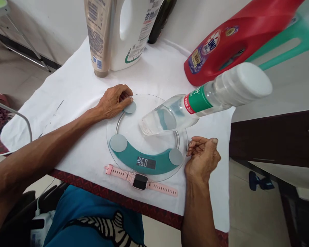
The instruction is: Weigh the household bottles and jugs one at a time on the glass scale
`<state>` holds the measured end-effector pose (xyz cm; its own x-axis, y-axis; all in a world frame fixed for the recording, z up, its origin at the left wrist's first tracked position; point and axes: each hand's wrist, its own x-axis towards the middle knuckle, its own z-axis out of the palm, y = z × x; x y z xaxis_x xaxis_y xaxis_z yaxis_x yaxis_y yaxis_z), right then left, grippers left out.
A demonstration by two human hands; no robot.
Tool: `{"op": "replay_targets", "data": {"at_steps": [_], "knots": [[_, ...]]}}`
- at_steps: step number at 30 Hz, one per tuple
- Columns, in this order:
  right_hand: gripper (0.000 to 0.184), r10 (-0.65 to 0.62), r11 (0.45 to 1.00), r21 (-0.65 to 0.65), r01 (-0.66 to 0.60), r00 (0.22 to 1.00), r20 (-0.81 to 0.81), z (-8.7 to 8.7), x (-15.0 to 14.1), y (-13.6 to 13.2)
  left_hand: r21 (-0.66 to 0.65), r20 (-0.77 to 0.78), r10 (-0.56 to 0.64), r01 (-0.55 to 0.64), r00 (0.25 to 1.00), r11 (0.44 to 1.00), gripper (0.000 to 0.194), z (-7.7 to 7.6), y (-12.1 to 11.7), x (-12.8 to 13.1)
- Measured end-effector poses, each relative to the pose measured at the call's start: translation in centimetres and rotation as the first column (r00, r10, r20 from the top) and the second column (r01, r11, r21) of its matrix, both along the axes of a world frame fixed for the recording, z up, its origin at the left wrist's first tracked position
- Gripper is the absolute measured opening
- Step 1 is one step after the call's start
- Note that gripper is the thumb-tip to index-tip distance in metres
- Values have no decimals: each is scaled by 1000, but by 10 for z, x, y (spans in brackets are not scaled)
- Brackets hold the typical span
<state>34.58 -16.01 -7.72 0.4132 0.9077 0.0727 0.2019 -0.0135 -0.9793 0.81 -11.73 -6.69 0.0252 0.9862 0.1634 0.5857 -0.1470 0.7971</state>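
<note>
Bottle (170, 118): already on the scale (130, 152), hands off it.
Display (146, 163): lit (digits up); anything left undone doesn't show.
Left hand (113, 102): at the scale's edge; cannot tell if gripping.
Right hand (203, 156): loosely open, beside it.

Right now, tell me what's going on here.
A person's left hand is at the far-left edge of a round glass bathroom scale, and the right hand is loosely curled by its right edge. A capped clear bottle with a green and red label stands on the scale, held by neither hand. A pink smartwatch lies along the near side.
</note>
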Motion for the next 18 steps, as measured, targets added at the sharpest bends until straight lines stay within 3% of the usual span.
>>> {"op": "replay_targets", "data": {"at_steps": [18], "knots": [[56, 54, 999, 2, -54, 997, 62, -2, 0, -3, -7, -3, -4, 4, 1000, 1000, 15, 0, 0, 0]]}}
